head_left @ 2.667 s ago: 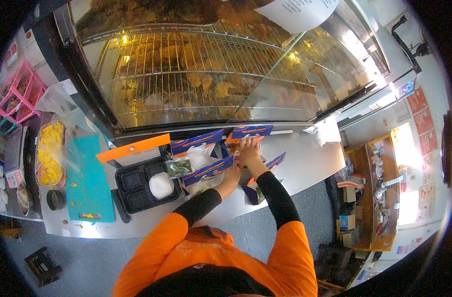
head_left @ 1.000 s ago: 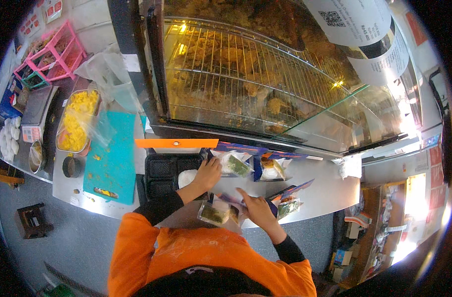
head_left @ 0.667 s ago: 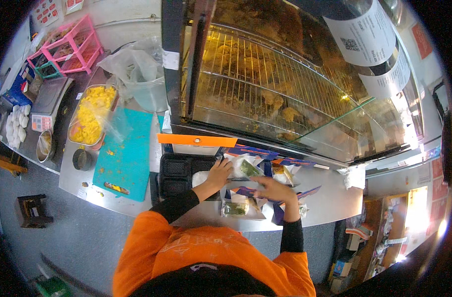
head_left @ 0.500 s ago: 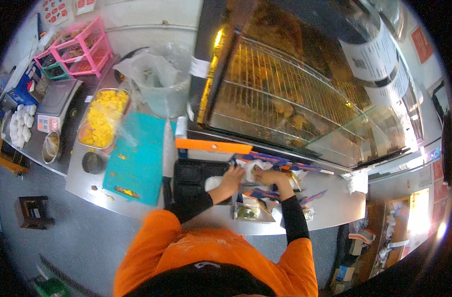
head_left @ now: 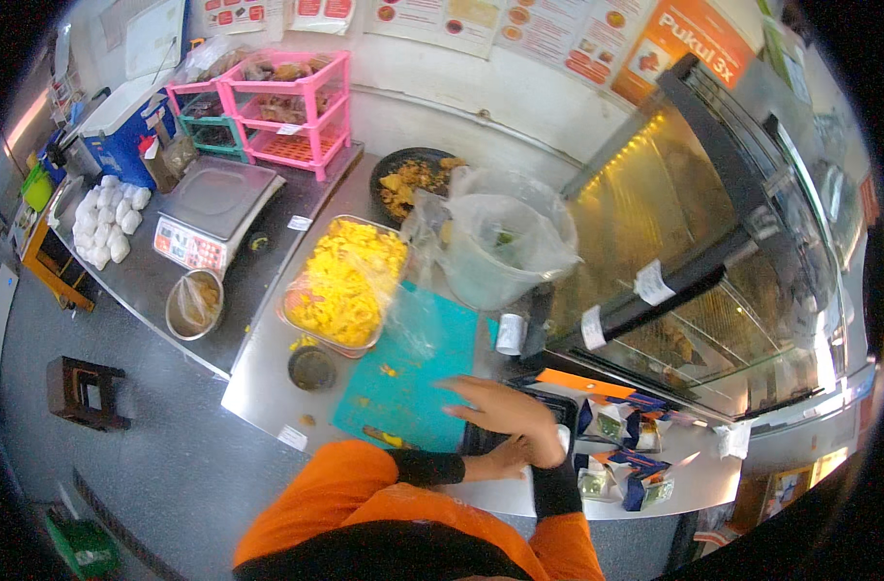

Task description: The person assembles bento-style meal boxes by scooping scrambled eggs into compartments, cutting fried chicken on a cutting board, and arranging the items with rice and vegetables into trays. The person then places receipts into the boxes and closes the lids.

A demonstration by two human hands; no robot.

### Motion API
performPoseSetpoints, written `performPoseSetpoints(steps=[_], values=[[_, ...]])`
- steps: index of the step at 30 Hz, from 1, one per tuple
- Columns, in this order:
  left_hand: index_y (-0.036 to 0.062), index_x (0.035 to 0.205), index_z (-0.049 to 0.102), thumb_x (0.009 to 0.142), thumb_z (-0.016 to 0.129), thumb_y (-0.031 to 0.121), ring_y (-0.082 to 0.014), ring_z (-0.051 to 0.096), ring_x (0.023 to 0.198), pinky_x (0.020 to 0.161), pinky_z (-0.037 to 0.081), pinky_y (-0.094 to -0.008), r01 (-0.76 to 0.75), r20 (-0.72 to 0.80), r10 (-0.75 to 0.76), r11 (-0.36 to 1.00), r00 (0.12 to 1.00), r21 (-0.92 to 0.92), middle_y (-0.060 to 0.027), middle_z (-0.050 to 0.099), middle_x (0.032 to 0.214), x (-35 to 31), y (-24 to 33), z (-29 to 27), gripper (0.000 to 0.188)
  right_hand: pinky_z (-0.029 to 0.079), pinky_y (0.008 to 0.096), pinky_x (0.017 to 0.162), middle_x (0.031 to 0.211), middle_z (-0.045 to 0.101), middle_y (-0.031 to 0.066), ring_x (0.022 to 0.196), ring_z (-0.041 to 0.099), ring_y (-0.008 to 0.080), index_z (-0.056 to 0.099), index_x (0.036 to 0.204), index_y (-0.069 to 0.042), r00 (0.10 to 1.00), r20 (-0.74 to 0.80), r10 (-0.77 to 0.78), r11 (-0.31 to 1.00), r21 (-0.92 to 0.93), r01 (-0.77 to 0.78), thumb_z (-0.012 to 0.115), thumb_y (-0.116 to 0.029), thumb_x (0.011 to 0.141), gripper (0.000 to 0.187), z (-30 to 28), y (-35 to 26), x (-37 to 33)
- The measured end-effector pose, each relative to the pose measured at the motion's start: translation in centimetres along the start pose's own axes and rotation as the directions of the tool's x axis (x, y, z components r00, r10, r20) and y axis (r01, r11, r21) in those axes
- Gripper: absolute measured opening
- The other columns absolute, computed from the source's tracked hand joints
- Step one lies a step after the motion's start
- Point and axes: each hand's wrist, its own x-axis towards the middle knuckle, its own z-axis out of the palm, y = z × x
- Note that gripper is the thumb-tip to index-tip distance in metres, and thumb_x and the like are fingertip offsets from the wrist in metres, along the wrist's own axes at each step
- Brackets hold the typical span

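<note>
My right hand (head_left: 505, 411) reaches leftward over the turquoise cutting board (head_left: 427, 373), its fingers stretched out and apart, with nothing visible in them. Beneath it, my left hand (head_left: 502, 459) lies close to the right wrist. Its fingers are mostly hidden, and I cannot tell whether they hold anything. Both hands cover much of a black compartment tray (head_left: 550, 395), where a bit of white shows at the right. Small blue-and-orange packs (head_left: 611, 423) with green contents stand to the right of the tray.
A metal tray of yellow chopped pieces (head_left: 350, 281) and a dark cup (head_left: 311, 368) flank the board. Behind stand a plastic-lined bucket (head_left: 505, 257) and a pan of food (head_left: 403, 184). A glass display warmer (head_left: 694, 261) rises at the right; a scale (head_left: 214, 208) sits left.
The view has swung left. Both hands have left the packs and come over the black tray and board, with the right hand now crossing above the left.
</note>
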Motion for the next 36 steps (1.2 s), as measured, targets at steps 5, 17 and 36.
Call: performPoseSetpoints(steps=[5, 17, 36], values=[[0.0043, 0.125, 0.043, 0.074, 0.056, 0.019, -0.0358, 0.050, 0.106, 0.087, 0.041, -0.0487, 0.115, 0.270, -0.062, 0.976, 0.961, -0.184, -0.0217, 0.047, 0.123, -9.7, -2.6, -14.9, 0.054, 0.044, 0.0389, 0.088, 0.121, 0.052, 0.0152, 0.106, 0.052, 0.0327, 0.048, 0.124, -0.009, 0.984, -0.068, 0.166, 0.985, -0.041, -0.169, 0.054, -0.017, 0.087, 0.039, 6.7, 2.7, 18.7], [0.0021, 0.100, 0.053, 0.076, 0.059, 0.004, -0.0364, 0.051, 0.092, 0.080, 0.043, -0.0411, 0.863, -0.676, -0.706, 0.460, 0.214, -0.208, -0.0178, 0.052, 0.100, -28.3, -14.2, -38.3, 0.025, 0.030, 0.0526, 0.098, 0.135, 0.036, 0.0219, 0.125, 0.033, 0.0385, 0.042, 0.130, -0.008, 0.600, -0.619, 0.507, 0.624, -0.216, -0.751, 0.063, -0.039, 0.078, 0.063, 6.8, 13.0, 18.3], [0.0059, 0.119, 0.051, 0.075, 0.061, 0.014, -0.0270, 0.041, 0.121, 0.096, 0.035, -0.0412, 0.881, -0.839, -0.308, 0.306, 0.449, 0.360, -0.0073, 0.048, 0.125, -25.5, -26.1, -46.1, 0.045, 0.048, 0.0251, 0.057, 0.112, 0.052, 0.0112, 0.080, 0.062, 0.0167, 0.037, 0.128, -0.006, 0.838, -0.281, 0.467, 0.677, 0.724, -0.134, 0.049, -0.030, 0.093, 0.045, 8.6, 0.9, 29.6]])
